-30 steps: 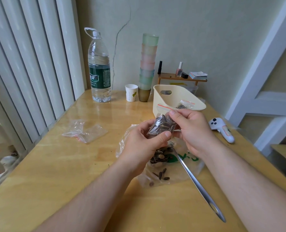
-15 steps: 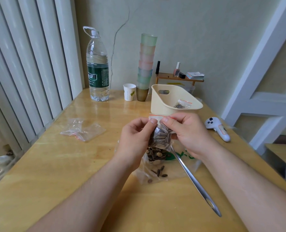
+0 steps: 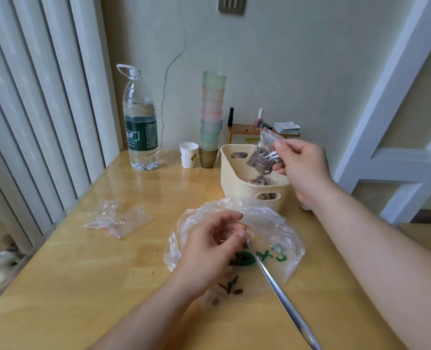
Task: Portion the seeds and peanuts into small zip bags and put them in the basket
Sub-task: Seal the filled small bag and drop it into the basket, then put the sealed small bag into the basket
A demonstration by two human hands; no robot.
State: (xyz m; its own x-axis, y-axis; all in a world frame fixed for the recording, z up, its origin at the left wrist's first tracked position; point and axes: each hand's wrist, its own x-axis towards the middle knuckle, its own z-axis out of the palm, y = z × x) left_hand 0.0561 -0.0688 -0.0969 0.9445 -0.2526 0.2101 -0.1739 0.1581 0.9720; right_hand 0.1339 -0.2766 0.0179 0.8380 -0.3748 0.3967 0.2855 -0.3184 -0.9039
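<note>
My right hand (image 3: 302,168) pinches a small zip bag full of sunflower seeds (image 3: 261,160) and holds it tilted just above the cream basket (image 3: 237,183). Another filled small bag (image 3: 258,181) lies inside the basket. My left hand (image 3: 209,246) hovers with loosely curled fingers over the large clear seed bag (image 3: 280,238), which lies flat on the table. A metal spoon (image 3: 280,294) rests on that bag, its handle pointing toward me. Loose seeds (image 3: 230,286) lie near my left wrist.
Several empty small zip bags (image 3: 118,219) lie to the left on the wooden table. A big water bottle (image 3: 140,127), a paper cup (image 3: 189,155) and a tall stack of plastic cups (image 3: 211,117) stand along the back wall. A small wooden shelf (image 3: 244,128) sits behind the basket.
My left hand let go of the small seed bag and dropped toward the big bag. My right hand carried the small bag up and right, over the basket.
</note>
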